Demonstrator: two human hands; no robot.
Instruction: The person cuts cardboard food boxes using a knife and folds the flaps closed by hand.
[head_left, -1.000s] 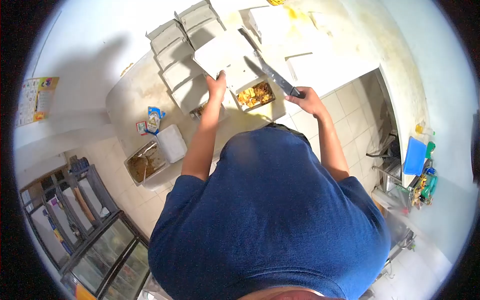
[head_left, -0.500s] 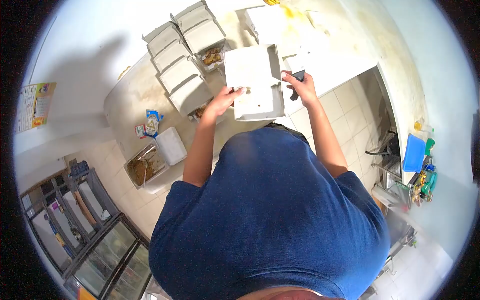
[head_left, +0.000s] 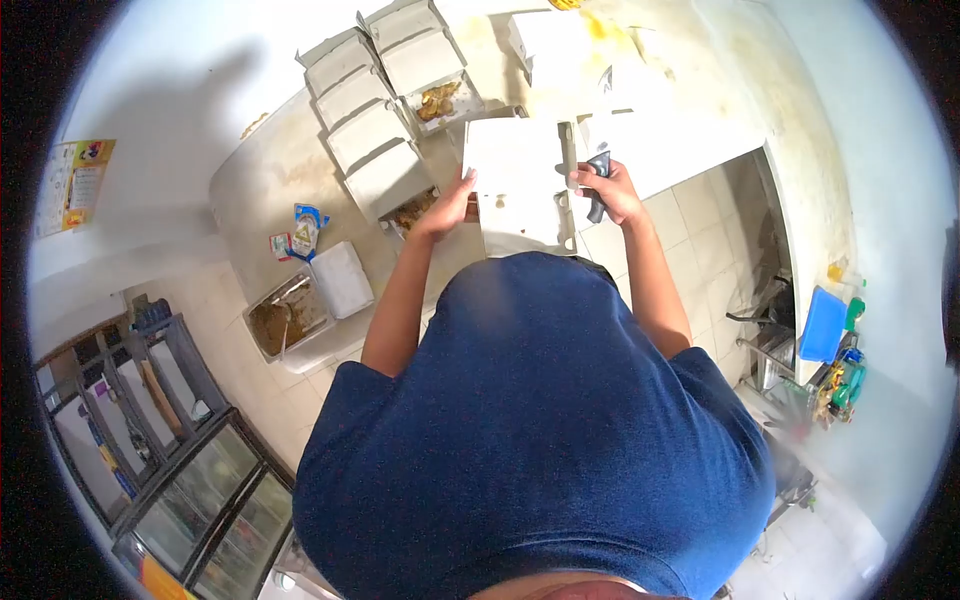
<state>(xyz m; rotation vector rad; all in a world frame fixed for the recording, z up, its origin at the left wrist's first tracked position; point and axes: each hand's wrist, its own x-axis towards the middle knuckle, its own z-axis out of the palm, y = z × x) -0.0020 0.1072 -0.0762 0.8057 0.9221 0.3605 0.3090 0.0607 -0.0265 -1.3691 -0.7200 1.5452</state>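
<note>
A white cardboard box lies in front of my body, its lid folded over most of it. My left hand grips the box's left edge, thumb on top. On the other side, my right hand pinches the box's right edge and also holds the black handle of the knife. The blade is hard to make out against the bright counter. Whatever is inside the box is hidden by the lid. Beyond it stands an open box with browned food.
Several open white boxes stand in rows at the upper left. Left on the counter are a blue-and-white packet, a white container and a metal tray of brown sauce. A blue item is at the right.
The lid has come down over the food box that was open before me. Both hands are now on that box, and the knife has swung from pointing up-left to lying along my right hand.
</note>
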